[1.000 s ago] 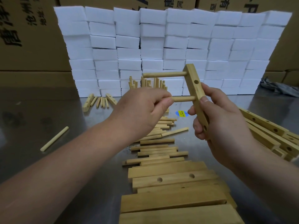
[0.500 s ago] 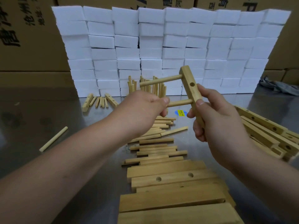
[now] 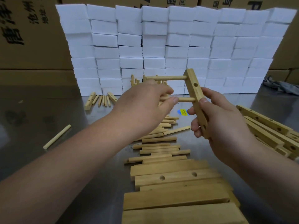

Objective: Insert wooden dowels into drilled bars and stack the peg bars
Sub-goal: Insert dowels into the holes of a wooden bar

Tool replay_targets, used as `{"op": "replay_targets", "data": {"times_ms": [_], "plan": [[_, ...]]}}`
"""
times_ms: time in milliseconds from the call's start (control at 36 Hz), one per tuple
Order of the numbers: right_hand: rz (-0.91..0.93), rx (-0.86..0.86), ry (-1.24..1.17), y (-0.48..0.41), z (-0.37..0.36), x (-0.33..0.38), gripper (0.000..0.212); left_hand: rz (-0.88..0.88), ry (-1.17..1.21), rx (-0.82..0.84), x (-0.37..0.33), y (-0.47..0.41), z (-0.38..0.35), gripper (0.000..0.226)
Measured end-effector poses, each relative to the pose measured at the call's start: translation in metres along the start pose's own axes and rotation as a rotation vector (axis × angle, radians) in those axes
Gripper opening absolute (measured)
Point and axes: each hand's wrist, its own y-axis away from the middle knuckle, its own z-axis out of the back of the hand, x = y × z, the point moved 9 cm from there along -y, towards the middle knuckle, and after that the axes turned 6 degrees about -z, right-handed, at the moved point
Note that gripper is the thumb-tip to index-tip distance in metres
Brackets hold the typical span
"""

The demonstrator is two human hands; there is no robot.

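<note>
My right hand (image 3: pixel 216 120) grips a drilled wooden bar (image 3: pixel 195 92), held nearly upright in the air above the table. Two dowels stick out of the bar to the left: an upper dowel (image 3: pixel 168 77) and a lower dowel (image 3: pixel 186 99). My left hand (image 3: pixel 142 105) pinches the lower dowel between thumb and fingers. An open hole shows in the bar's side between the two dowels. Loose dowels (image 3: pixel 159 139) lie in a heap on the table below my hands. Drilled bars (image 3: pixel 176 177) lie stacked at the near edge.
More drilled bars (image 3: pixel 265 126) are piled at the right. Finished peg bars (image 3: pixel 137 81) stand at the back by a wall of white foam blocks (image 3: pixel 161 46). A single dowel (image 3: pixel 56 136) lies at the left on the steel table (image 3: pixel 48 110). Bars and dowels (image 3: pixel 100 101) lie by the foam.
The bar has tilted a little and shifted slightly in my right hand, and my left hand keeps its pinch on the lower dowel at the bar.
</note>
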Motion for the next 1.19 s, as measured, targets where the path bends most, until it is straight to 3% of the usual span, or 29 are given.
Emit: {"op": "replay_targets", "data": {"times_ms": [194, 306, 444, 500, 611, 667, 1028, 1111, 1194], "plan": [[-0.094, -0.048, -0.017, -0.005, 0.006, -0.009, 0.024, -0.136, -0.209, -0.059, -0.012, -0.001, 0.005, 0.037], [-0.135, -0.070, -0.051, -0.008, 0.009, -0.012, 0.026, -0.160, -0.114, -0.180, -0.012, 0.001, 0.012, 0.035], [-0.282, -0.137, -0.152, -0.013, 0.019, -0.024, 0.023, 0.079, 0.134, -0.369, 0.026, 0.006, 0.017, 0.020], [-0.329, -0.159, -0.153, -0.014, 0.021, -0.028, 0.021, 0.150, 0.085, -0.229, 0.040, 0.003, -0.002, 0.017], [-0.366, -0.165, -0.155, -0.016, 0.021, -0.033, 0.022, 0.117, -0.162, 0.367, 0.049, 0.010, -0.070, 0.023], [-0.365, -0.167, -0.144, -0.016, 0.022, -0.034, 0.023, 0.120, -0.216, 0.480, 0.054, 0.017, -0.087, 0.027], [-0.391, -0.181, -0.173, -0.011, 0.022, -0.043, 0.025, 0.115, -0.152, 0.513, 0.059, 0.021, -0.103, 0.017], [-0.369, -0.195, -0.192, -0.012, 0.024, -0.042, 0.036, 0.093, -0.124, 0.492, 0.054, 0.019, -0.101, 0.014], [-0.339, -0.217, -0.167, -0.017, 0.029, -0.041, 0.059, 0.051, -0.033, 0.384, 0.041, 0.013, -0.087, 0.012]]}}
